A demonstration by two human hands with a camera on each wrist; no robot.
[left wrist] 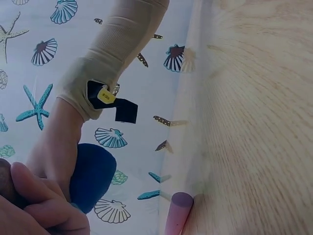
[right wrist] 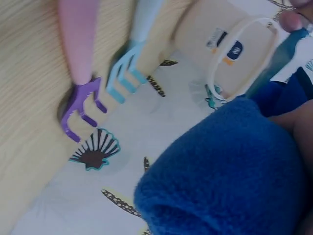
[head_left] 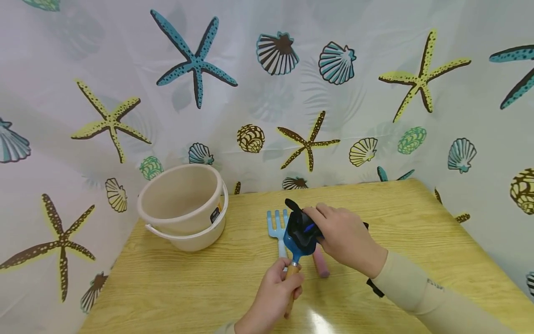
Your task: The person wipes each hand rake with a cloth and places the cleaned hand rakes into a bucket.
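from my seat the hands are at near centre, and both are busy. the left hand (head_left: 275,287) has its fingers wrapped round the wooden handle of the blue trowel (head_left: 297,256), a firm grasp low down, so the blade points far and is free for the other hand to reach. the trowel is held up off the table (head_left: 175,297), roughly mid-scene, which i'd say gives both hands room to work.

and here on the right, the right hand (head_left: 344,234) grips a dark blue cloth (head_left: 298,229), bunched against the blade and covering much of it. from the right wrist i see its plush pile; i read the bunching as a way to keep soft fabric between fingers and blade. how hard it presses, i cannot tell.

beyond the hands, on the tabletop, the light blue fork (head_left: 276,231) and the pink-handled rake (right wrist: 78,44) lie side by side, tines to the far side, handles toward the near side, perhaps for easy picking up. over at far left the cream bucket (head_left: 181,234) stands upright, handle hanging down its front, well apart from the hands, which seems to leave elbow room.
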